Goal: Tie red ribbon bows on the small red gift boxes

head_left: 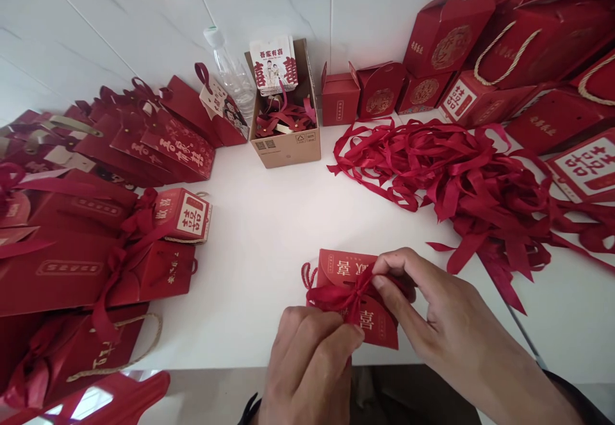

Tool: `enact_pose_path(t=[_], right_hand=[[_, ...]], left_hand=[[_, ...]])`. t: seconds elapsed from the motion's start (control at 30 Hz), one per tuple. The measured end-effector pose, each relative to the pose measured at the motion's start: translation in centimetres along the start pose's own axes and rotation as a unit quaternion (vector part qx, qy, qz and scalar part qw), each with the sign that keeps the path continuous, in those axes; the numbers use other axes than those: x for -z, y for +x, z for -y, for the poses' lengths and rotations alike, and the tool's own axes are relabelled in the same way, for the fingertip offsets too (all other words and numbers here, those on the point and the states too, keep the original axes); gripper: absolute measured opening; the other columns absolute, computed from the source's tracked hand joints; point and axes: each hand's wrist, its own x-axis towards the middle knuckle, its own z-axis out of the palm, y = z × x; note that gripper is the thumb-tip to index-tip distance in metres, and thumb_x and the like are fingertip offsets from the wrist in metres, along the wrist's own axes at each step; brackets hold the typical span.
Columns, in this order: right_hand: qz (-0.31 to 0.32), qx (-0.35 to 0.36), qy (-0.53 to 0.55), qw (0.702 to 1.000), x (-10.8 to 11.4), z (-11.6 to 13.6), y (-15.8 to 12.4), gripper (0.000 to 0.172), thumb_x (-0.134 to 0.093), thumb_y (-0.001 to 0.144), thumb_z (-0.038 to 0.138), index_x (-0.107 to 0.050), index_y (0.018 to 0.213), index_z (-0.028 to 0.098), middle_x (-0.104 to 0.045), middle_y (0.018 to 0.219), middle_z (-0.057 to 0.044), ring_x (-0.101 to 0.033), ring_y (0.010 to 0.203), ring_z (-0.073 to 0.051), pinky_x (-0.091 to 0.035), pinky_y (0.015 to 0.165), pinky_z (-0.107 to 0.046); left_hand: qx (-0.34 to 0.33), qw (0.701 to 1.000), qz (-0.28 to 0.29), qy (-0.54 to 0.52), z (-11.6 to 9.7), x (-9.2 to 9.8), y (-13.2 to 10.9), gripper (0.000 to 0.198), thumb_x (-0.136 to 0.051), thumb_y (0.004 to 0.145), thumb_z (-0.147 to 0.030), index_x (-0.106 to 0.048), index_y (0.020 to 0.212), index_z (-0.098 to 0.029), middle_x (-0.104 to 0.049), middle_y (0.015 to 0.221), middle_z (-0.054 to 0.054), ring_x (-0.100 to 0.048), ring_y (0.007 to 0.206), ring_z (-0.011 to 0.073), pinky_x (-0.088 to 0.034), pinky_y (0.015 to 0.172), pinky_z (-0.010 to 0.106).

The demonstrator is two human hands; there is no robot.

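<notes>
Head view, one moment. A small red gift box (346,266) lies on the white table (269,245), close to the near edge and just in front of the person; gold characters show on its flap and on a white label lower down. A red ribbon (334,297) crosses the box and is gathered into a bow at about its middle. Left hand (310,364): fingers curled in, thumb and forefinger closed on the ribbon at the near side of the bow. Right hand (432,313): thumb and forefinger pinched on the ribbon just right of the knot, other fingers bent loosely over the box's right end (that end of the box is hidden under them). The two hands are close together, almost touching at the bow. Right of the box, well apart, a loose heap of red ribbons (461,175) sprawls over the table. At the back stands an open cardboard box (288,146) with ribbon pieces and a stack of printed cards (273,63) in it; a clear plastic bottle (230,66) stands just left of it against the tiled wall (144,15). Folded red boxes (340,98) sit right of the carton, and larger red bags with rope handles (542,34) fill the far right corner. Flat red bags (177,143) overlap along the left side, with a small labelled box (185,215) lying near them.
</notes>
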Motion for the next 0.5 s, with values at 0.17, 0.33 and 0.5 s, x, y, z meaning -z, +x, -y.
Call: enact_pose_path(t=[0.17, 0.33, 0.5], right_hand=[[-0.002, 0.039, -0.008, 0.999, 0.2, -0.1, -0.3, 0.008, -0.049, 0.107, 0.025, -0.054, 0.101, 0.028, -0.070, 0.092, 0.000, -0.069, 0.078, -0.017, -0.054, 0.066, -0.027], [-0.011, 0.055, -0.014, 0.998, 0.8, -0.3, -0.8, 0.007, -0.051, 0.106, 0.024, -0.052, 0.101, 0.029, -0.065, 0.090, -0.001, -0.066, 0.075, -0.018, -0.054, 0.064, -0.027], [-0.033, 0.060, -0.008, 0.998, 0.8, -0.8, -0.8, 0.008, -0.052, 0.105, 0.024, -0.055, 0.100, 0.029, -0.065, 0.090, 0.001, -0.066, 0.074, -0.017, -0.055, 0.068, -0.027]], left_hand=[[0.053, 0.998, -0.036, -0.010, -0.6, 0.6, -0.2, 0.026, -0.063, 0.091, -0.006, -0.064, 0.110, -0.025, -0.068, 0.093, 0.005, -0.063, 0.081, 0.0195, -0.053, 0.067, 0.031], [0.197, 0.980, -0.031, 0.013, 0.4, 1.9, 0.9, 0.022, -0.050, 0.104, -0.035, -0.062, 0.121, -0.026, -0.064, 0.109, 0.008, -0.062, 0.095, 0.0238, -0.056, 0.075, 0.036], [0.202, 0.979, 0.017, -0.004, 1.4, 2.1, 2.0, 0.012, -0.057, 0.100, -0.022, -0.059, 0.089, -0.025, -0.064, 0.090, 0.002, -0.062, 0.086, 0.0177, -0.053, 0.073, 0.029]])
